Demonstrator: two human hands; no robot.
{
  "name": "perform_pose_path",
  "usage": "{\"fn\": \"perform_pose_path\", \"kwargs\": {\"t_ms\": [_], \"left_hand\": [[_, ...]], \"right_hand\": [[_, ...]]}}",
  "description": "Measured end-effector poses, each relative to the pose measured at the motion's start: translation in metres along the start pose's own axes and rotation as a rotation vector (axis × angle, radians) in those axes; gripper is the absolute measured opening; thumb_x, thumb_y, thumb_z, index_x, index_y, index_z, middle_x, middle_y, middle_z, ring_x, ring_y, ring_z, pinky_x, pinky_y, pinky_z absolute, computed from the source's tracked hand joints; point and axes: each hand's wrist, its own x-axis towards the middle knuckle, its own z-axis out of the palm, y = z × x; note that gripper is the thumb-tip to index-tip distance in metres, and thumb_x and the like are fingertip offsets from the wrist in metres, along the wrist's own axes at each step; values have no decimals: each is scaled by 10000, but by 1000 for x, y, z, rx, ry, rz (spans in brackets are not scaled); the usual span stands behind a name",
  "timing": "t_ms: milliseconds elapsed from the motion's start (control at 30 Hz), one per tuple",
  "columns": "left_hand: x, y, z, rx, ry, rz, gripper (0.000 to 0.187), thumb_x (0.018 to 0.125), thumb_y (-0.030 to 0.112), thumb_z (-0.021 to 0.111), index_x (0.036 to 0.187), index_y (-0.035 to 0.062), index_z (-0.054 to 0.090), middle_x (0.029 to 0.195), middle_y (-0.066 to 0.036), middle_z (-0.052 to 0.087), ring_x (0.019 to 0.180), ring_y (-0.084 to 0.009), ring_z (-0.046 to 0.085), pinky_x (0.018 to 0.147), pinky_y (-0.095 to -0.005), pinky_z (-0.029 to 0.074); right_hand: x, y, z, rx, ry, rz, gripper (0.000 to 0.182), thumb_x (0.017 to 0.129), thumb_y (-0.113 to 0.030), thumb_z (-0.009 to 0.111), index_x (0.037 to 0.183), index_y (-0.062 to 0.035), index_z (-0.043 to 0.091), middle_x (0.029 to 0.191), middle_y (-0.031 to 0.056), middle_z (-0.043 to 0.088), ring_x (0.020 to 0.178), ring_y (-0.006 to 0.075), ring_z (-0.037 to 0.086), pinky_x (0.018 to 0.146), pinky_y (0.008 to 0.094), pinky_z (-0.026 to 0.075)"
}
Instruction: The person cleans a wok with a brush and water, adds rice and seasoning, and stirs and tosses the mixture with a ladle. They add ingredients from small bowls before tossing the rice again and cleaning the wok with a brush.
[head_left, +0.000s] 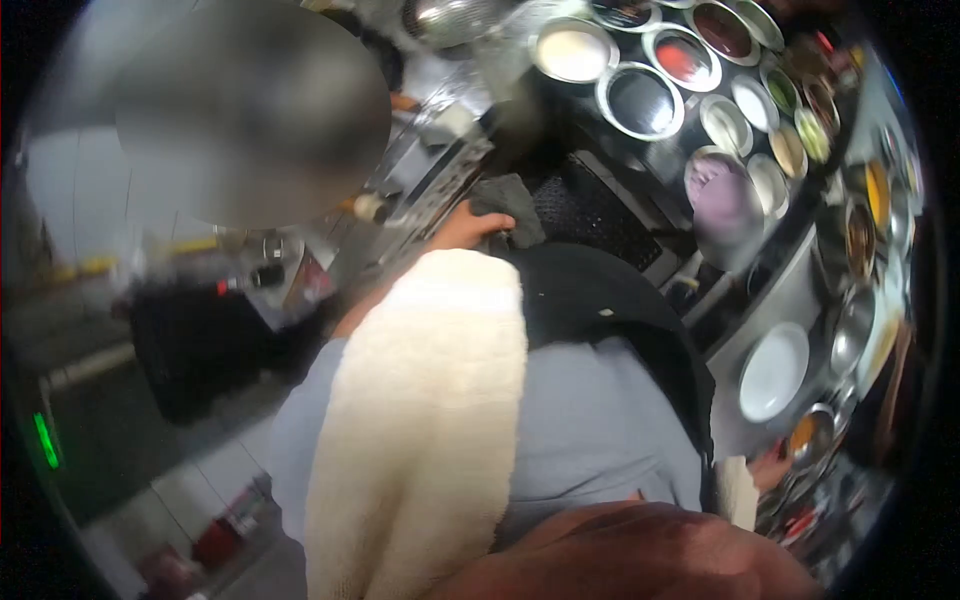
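My left hand (468, 224) is closed on a dark grey cloth (515, 208), beside a black perforated surface (595, 210). Over at the lower right, my right hand (768, 470) is at the rim of a small metal bowl (808, 438) with orange contents, its fingers partly hidden. A cream towel (430, 400) hangs over the grey shirt (600, 420), above a black apron (600, 285). A white plate (775, 372) lies on the steel counter between the body and the bowls.
Many round containers of ingredients, among them one with white contents (573, 50) and one with dark liquid (640, 101), fill the upper right. A large blurred metal disc (255, 110) covers the upper left. Black equipment (200, 350) stands at the left, with floor tiles below.
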Motion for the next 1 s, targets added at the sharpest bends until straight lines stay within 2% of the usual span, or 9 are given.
{"fn": "perform_pose_path", "kwargs": {"t_ms": [67,267,400,433,633,800,833,867,1000], "left_hand": [[-21,4,-29,-134,209,91,396,820,107,697,1182,-20,599,1112,-115,669,1015,-235,643,928,-366,499],[-2,44,-100,-1006,160,374,578,841,226,628,1340,-9,455,1366,-152,525,1244,-343,522,1098,-516,396],[71,62,-136,-1122,25,405,542,830,253,677,1287,6,524,1257,-181,602,1173,-365,575,1056,-552,416],[83,76,-140,-1189,60,466,500,830,249,692,1247,9,558,1184,-187,635,1125,-371,602,1041,-540,433],[0,120,-199,-896,457,350,247,793,95,696,1016,5,639,909,-81,674,777,-213,669,677,-353,577],[-92,105,-225,-617,415,308,388,776,9,685,1153,4,594,927,-76,657,843,-192,663,740,-347,563],[-97,103,-231,-633,423,303,388,776,9,685,1153,4,594,927,-76,657,843,-192,663,740,-347,563],[-103,102,-234,-602,467,271,389,772,9,691,1149,4,593,939,-78,660,840,-193,661,754,-347,555],[-117,98,-248,-579,597,254,347,760,27,714,1093,6,614,946,-66,663,814,-168,645,760,-330,531]], "right_hand": [[-23,-85,20,195,-126,67,515,990,-296,479,1390,21,413,1299,208,549,1120,304,596,953,377,493],[-51,-252,217,320,-703,-147,384,942,-166,573,1280,0,504,1238,156,562,1057,245,596,889,370,525],[-139,-356,438,334,-1096,-996,313,909,-80,636,1207,-14,564,1198,121,571,1015,206,596,846,365,546],[-193,-406,476,541,-1240,-75,307,923,-142,631,1195,-7,584,1067,92,589,958,174,598,812,341,546],[-418,-542,636,404,-1613,-613,207,941,-218,638,929,-12,619,811,16,600,761,99,570,709,261,499],[-560,-556,738,528,-1160,-1512,309,895,-167,684,1159,-22,612,1234,121,627,968,237,676,801,322,547],[-584,-556,748,434,-966,-1766,328,874,-255,703,1090,-15,644,1120,126,679,877,252,676,749,332,538],[-594,-556,770,262,-1018,-1863,234,899,-176,521,1075,-24,546,1291,224,556,871,421,643,793,480,512],[-631,-570,796,104,-1053,-1845,131,876,-120,515,974,-36,535,1380,218,482,743,421,638,683,485,522]]}}
